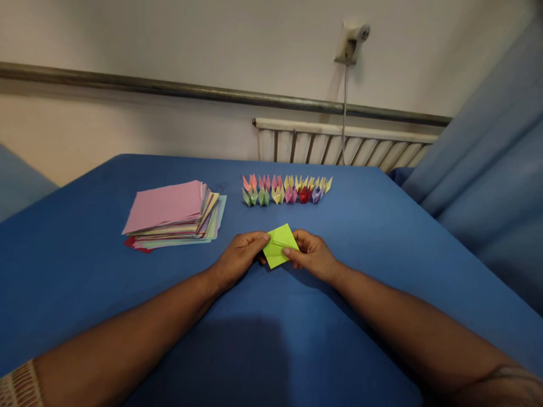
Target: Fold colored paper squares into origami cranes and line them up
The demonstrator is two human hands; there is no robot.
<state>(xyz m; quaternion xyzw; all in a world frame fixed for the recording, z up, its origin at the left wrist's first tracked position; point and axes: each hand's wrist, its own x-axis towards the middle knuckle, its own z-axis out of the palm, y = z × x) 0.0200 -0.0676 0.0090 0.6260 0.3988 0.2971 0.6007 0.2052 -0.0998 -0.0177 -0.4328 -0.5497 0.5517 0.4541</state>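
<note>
A small lime-green folded paper (279, 244) lies on the blue table (85, 265) in front of me. My left hand (238, 259) pinches its left edge with curled fingers. My right hand (313, 255) pinches its right edge. Both hands rest on the tabletop with the paper between them. Behind the paper stand two short rows of small folded paper figures (286, 189) in pink, yellow, green, red and purple.
A stack of coloured square sheets (173, 215), pink on top, lies at the left of the table. Behind the table are a wall rail, a white radiator (339, 144) and a hanging cord. Blue fabric (487, 158) rises at the right.
</note>
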